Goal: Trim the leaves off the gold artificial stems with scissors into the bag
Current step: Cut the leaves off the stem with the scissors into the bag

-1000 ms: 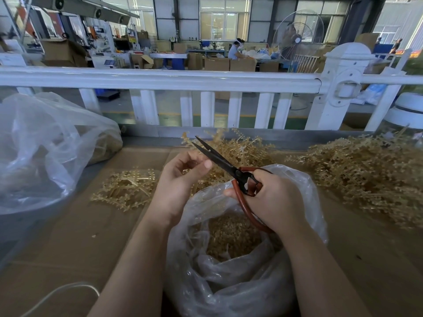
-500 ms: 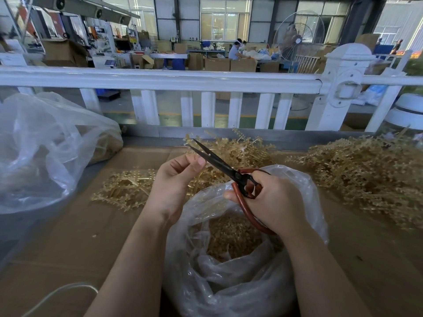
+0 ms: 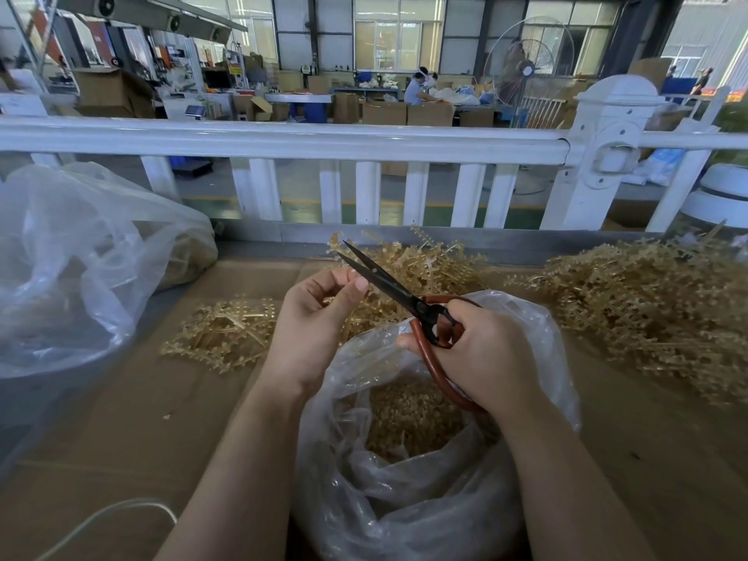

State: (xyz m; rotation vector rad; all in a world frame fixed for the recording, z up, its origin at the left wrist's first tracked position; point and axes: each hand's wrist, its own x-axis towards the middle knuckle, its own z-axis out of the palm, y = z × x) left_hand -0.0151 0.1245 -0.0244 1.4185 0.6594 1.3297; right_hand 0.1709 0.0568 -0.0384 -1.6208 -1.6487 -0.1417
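My right hand point(image 3: 481, 350) grips the red handles of the black-bladed scissors point(image 3: 388, 287), whose blades are slightly parted and point up-left. My left hand point(image 3: 315, 317) is held just left of the blades, thumb and fingers pinched together; whatever it pinches is too small to make out. Both hands hover above a clear plastic bag point(image 3: 425, 500) with cut gold leaves point(image 3: 409, 415) inside. Gold stems lie in piles: a small one point(image 3: 226, 334) to the left, one point(image 3: 429, 269) behind the hands, a big one point(image 3: 655, 309) to the right.
The work surface is brown cardboard point(image 3: 121, 419). A large clear bag point(image 3: 81, 269) sits at the left. A white cable point(image 3: 101, 516) runs across the near left corner. A white fence rail point(image 3: 283, 139) closes off the far edge.
The scissors' blades have closed a little and their tips have risen slightly. My left hand's fingers have shifted against the blades; both hands stay over the bag.
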